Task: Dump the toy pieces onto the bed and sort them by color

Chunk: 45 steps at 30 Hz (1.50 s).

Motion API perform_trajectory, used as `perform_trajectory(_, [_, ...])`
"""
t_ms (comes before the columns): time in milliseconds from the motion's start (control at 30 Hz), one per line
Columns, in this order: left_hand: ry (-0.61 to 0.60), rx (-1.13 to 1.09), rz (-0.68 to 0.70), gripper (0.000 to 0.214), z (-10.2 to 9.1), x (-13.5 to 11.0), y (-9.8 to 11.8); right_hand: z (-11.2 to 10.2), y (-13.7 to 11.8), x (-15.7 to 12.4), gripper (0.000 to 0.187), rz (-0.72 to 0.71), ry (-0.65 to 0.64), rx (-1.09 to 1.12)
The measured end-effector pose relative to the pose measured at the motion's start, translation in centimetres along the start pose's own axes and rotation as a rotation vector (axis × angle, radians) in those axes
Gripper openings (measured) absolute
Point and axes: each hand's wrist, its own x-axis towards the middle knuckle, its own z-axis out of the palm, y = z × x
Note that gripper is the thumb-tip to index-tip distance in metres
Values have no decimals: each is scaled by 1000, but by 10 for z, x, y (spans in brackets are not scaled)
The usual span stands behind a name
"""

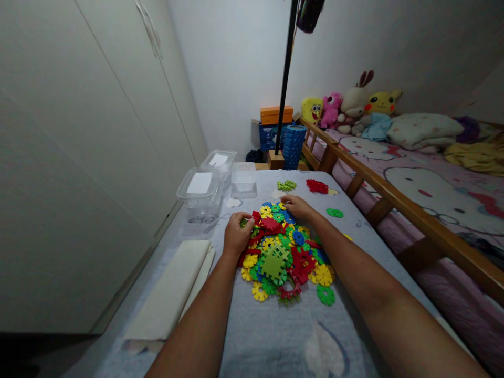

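A heap of plastic interlocking pieces (275, 260) lies on the cloth-covered table, with notched discs and squares in yellow, green, blue and red. At the heap's left edge, my left hand (237, 234) is closed, thumb and fingertips around a small green interlocking piece (243, 223). My right hand (298, 207) reaches the heap's far edge; its fingers are curled down among yellow and blue discs, and what they grip is too small to make out. A large light-green square piece (273, 262) rests on top, near red square pieces (302, 265).
Beyond the heap sit separate groups of light-green pieces (286, 185), red pieces (317, 186) and green discs (334, 212). Clear lidded boxes (199, 191) and an open clear container (244, 186) stand back left. Folded cream cloth (173, 289) lies left; a wooden bed rail (378, 189) runs along the right.
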Motion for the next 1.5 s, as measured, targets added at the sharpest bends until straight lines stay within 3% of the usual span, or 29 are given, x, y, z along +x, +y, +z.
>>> perform_trajectory(300, [9, -51, -5, 16, -1, 0, 1, 8, -28, -11, 22, -63, -187, -97])
perform_trajectory(700, [7, -64, 0, 24, -1, 1, -3, 0, -33, -28, 7, 54, 36, 54])
perform_trajectory(1000, [14, -56, 0, 23, -5, -3, -3, 4, -39, -39, 13, 51, 24, 116])
perform_trajectory(1133, [28, -63, -11, 23, -5, -3, -3, 1, -48, -37, 4, 45, 33, 197])
perform_trajectory(1300, [33, -64, -18, 24, -5, -4, -4, -33, -40, -55, 14, 32, 220, 419])
perform_trajectory(1500, [19, -42, -25, 24, -7, -4, 1, -102, 12, -124, 28, 233, 390, 398])
